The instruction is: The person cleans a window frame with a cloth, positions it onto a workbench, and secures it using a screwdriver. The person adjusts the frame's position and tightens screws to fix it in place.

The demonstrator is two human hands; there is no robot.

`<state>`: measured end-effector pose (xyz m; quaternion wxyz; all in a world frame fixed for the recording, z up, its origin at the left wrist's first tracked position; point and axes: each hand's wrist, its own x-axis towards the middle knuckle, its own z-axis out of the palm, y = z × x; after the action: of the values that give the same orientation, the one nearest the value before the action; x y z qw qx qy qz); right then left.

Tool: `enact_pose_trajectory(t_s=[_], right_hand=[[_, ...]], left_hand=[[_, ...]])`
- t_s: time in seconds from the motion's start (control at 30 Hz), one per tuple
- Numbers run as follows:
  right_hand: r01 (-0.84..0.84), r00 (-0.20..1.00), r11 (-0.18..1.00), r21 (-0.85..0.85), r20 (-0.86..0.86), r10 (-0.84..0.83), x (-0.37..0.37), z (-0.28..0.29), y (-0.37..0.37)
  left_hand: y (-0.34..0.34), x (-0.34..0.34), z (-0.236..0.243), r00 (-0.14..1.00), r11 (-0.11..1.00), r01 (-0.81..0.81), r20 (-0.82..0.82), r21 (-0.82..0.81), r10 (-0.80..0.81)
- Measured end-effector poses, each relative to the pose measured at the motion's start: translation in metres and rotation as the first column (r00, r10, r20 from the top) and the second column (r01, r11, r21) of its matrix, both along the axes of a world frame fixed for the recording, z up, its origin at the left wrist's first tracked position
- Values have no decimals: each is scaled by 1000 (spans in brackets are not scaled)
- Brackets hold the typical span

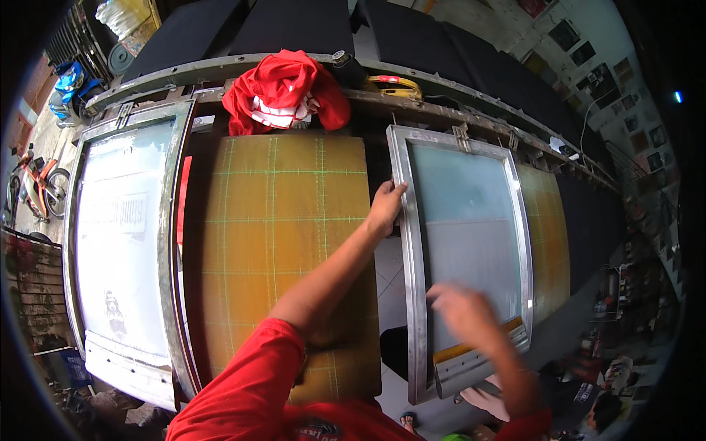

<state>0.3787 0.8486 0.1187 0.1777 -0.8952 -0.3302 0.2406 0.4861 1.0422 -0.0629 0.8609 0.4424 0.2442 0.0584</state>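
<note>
A long row of dark print tables (309, 26) runs beside a picture-hung white wall (588, 44).

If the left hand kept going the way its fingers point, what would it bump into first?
The left hand already grips the metal screen frame at its left edge. Going on up along that rail, it would probably meet the long metal rail behind the frame, though depth is unclear.

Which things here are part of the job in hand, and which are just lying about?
In hand:
- metal-framed printing screen, left hand on its frame
- squeegee with wooden handle, under blurred right hand

Lying about:
- crumpled red cloth
- second metal-framed screen
- bare yellow gridded platen
</note>
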Motion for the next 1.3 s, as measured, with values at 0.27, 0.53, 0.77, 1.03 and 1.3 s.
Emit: enact_pose_trajectory(t_s=[0.27,0.53,0.77,1.03,1.3], right_hand=[[-130,707,988,80,706,36,253,10,100],[-124,731,946,-300,617,292,298,-16,193],[-207,654,874,-440,601,458,302,-21,218],[-215,534,754,-621,572,623,298,-24,252],[-133,411,552,-823,461,787,278,-48,296]], left_hand=[[-6,8,-11,998,994,42,36,103,-46],[8,4,4,1000,996,-10,-20,84,11],[3,6,2,999,988,-50,8,144,49],[2,9,-4,998,972,-60,31,227,54],[0,9,-6,1000,981,-24,24,195,20]])
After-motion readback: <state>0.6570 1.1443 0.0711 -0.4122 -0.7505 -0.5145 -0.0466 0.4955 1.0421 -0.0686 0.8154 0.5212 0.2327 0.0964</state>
